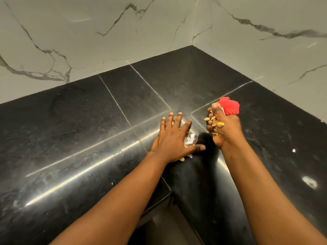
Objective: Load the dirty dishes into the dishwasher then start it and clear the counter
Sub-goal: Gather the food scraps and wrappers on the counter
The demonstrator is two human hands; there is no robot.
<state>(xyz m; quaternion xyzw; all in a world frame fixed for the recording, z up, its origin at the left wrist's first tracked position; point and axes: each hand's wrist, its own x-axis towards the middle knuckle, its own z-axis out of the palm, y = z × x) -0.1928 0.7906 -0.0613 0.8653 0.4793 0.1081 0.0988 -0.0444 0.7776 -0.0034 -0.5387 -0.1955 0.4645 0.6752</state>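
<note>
While your right hand [223,124] grips the red sponge [229,106] and seed scraps [215,122], sweep the flat, fingers-spread left hand [174,138] over the foil crumbs [66,140] beside it, dragging them off the black tabletop [88,129] edge into your palm. No dishes, dishwasher or readable writing in view.

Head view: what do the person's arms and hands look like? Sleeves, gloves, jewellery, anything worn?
Both forearms are bare up to the frame's bottom edge; no sleeve shows. The left hand and the right hand wear no gloves. No rings, watch or bracelet show on the fingers and wrists in view. The fingernails are short and look unpainted. No markings or bandages are visible.
</note>
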